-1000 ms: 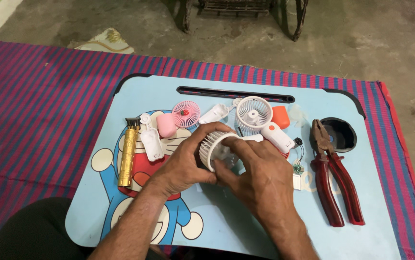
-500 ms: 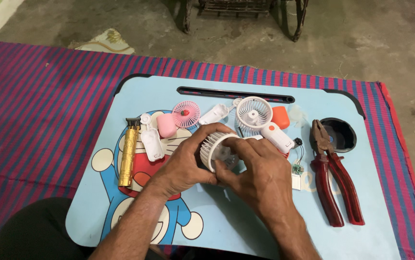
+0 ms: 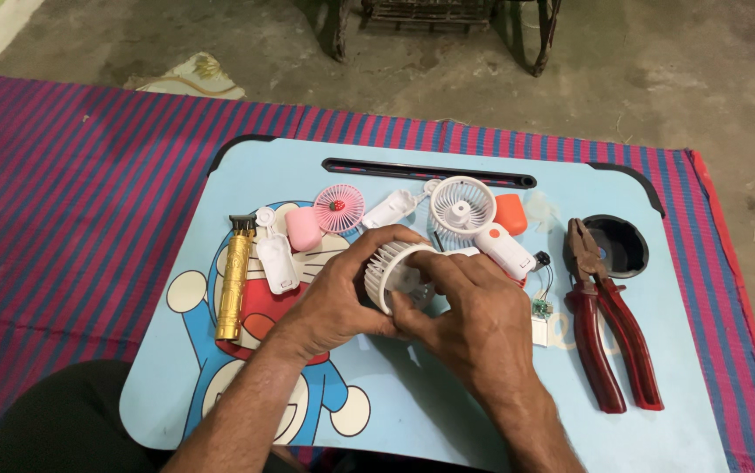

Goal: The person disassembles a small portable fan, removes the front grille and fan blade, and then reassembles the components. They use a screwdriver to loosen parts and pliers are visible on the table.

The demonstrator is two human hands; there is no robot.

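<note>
White ribbed fan grille (image 3: 392, 273) sits clamped in my left hand (image 3: 342, 293) mid-tray while my right hand (image 3: 469, 320) fingers pinch its rim. I judge I'm working it apart; next needs a careful twist

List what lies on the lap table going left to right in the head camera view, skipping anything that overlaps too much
Gold hair trimmer → pink fan grille → white fan housing held in the left hand and right hand → orange piece → red-handled pliers.

Red-handled pliers (image 3: 609, 328) at tray's right; gold trimmer (image 3: 234, 278) left; pink fan (image 3: 340, 208) between.
</note>
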